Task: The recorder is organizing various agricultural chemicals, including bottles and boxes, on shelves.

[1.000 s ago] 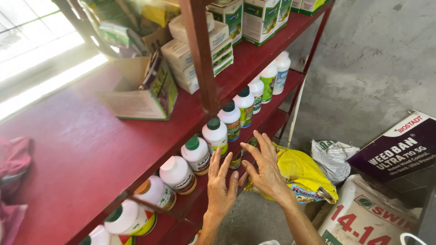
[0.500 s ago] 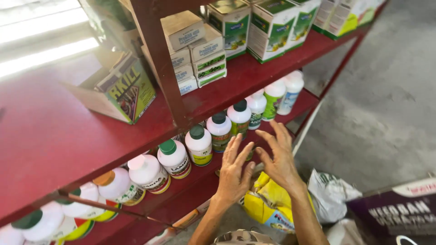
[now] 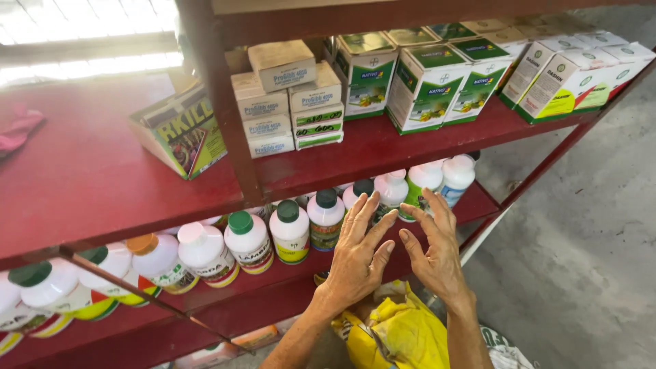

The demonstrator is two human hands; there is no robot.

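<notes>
Over a yellow bag (image 3: 403,335), the left hand (image 3: 359,256) and right hand (image 3: 434,256) hover with fingers spread apart, holding nothing, just before white bottles (image 3: 324,217) lining the red shelf (image 3: 273,290); green-white cartons (image 3: 427,85) stand above.

Landmark: red shelf upright (image 3: 222,102).
- Left of upright: tilted open carton (image 3: 181,130), green-yellow printed side.
- Just right of upright: stacked small beige boxes (image 3: 287,99).
- Further right: white-green cartons (image 3: 427,85); beyond them, white cartons with red-yellow-green panels (image 3: 567,78).
- Below upright, lower shelf: row of white bottles (image 3: 290,232), green caps, yellow-green labels; far-left bottle, orange cap (image 3: 142,244).
- Below, floor: yellow bag (image 3: 406,335).
</notes>
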